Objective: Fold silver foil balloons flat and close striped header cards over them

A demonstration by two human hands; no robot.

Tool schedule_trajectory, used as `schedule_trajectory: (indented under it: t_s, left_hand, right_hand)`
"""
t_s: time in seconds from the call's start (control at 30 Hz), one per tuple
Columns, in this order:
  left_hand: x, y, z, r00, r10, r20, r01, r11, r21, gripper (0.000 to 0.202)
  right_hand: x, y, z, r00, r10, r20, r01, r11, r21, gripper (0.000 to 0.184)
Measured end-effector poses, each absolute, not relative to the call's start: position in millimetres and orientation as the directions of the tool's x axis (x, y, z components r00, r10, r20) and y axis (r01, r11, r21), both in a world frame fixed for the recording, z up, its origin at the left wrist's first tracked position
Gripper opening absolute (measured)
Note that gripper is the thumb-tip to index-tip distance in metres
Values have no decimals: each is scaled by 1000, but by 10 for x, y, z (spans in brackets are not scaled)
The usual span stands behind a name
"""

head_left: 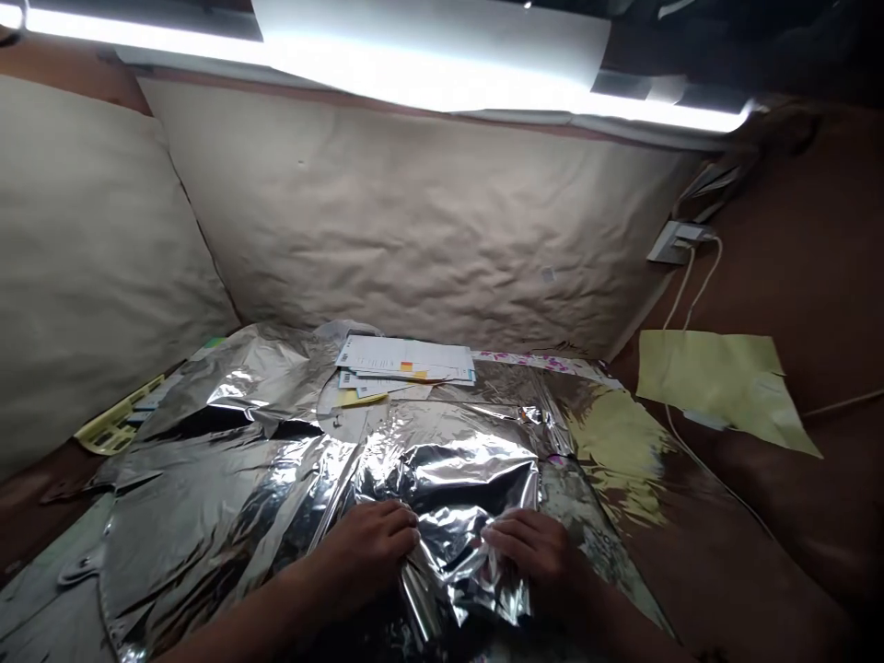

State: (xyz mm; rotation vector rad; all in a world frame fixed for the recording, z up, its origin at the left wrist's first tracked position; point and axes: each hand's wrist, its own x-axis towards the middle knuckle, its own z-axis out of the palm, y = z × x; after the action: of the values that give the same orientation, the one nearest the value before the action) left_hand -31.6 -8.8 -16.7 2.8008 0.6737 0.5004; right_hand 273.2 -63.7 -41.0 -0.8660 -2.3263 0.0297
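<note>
Item: large crumpled sheet of silver aluminium foil, spread across the lower middle of the view, its long axis running sideways in front of the person, with a bunched, raised fold at its near edge

Item: bare left hand and bare right hand, both resting on the foil, the raised fold lying between them and neither hand clearly nearer to it. Each grip is curled down onto the foil, the two hands just apart; the thumbs are hidden, so whether either grip is clamped cannot be told

Item: stack of white printed paper sheets, at the far edge of the foil, with a small yellow sticky note just below it

Item: pale yellow-green paper sheet, lying on a glossy brown surface, right of the foil

Item: white wall socket, with white cables hanging from it

Item: wrinkled beige paper panel, behind the stack, beneath a bright white light tube

Item: beige cushion, at far left
</note>
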Motion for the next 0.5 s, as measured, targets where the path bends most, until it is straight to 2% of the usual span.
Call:
schedule_trajectory:
  t_s: [0.1,0.17,0.23,0.3,0.37,0.4,0.5]
  left_hand:
    - [-340,-106,-167,839,493,231,386,-839,384,22]
    - [-348,-61,-132,800,566,197,426,-768,478,21]
    - [-345,11,-116,715,682,150,507,-655,561,28]
    - [-327,88,-122,621,778,91,579,-535,616,31]
    - [-292,149,-132,554,832,35,645,-455,614,24]
    - [-270,168,-133,529,849,11,682,-433,589,24]
    - [-200,164,-110,478,878,-24,798,-422,431,40]
  right_hand:
    - [2742,-651,-425,-580,634,511,563,766,-310,21]
    - [2746,-625,-390,-499,742,448,596,669,-444,16]
    - [2734,-570,-354,-312,905,290,632,425,-648,21]
    - [2705,-486,-319,-124,988,94,571,148,-807,28]
    - [2669,-387,-286,-34,998,-49,497,-25,-867,53]
    - [2652,-341,-270,-19,997,-73,484,-55,-873,62]
    - [2619,-261,-228,-1,996,-87,539,-73,-839,69]
